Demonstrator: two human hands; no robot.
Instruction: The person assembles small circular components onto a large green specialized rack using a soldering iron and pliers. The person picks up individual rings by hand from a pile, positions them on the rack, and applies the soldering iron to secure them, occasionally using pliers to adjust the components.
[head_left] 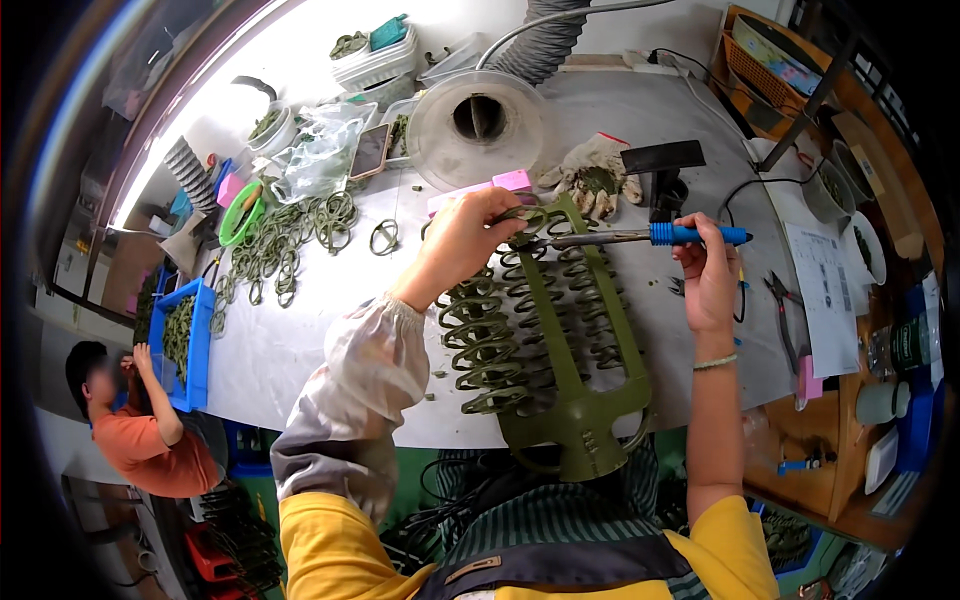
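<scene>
Between finger and thumb, my left hand (455,245) pinches a small dark green ring-shaped piece (527,213), partly hidden by the fingers. It is at the far end of a green pronged frame (578,405) whose bars carry rows of ring pieces (483,345). My right hand (708,280) is closed around the blue handle of a soldering iron (680,235). The iron lies level across the frame, its metal tip pointing left and close to the pinched piece. Whether the tip touches it, I cannot tell. The frame's broad near end overhangs the table edge toward my lap.
Loose green rings (290,235) lie piled at the left. Behind the frame are a round translucent lid (425,140) with a duct hole, a phone (370,152) and a work glove (592,175). Pliers (782,315) lie right. A co-worker in orange (155,445) handles a blue tray (190,395).
</scene>
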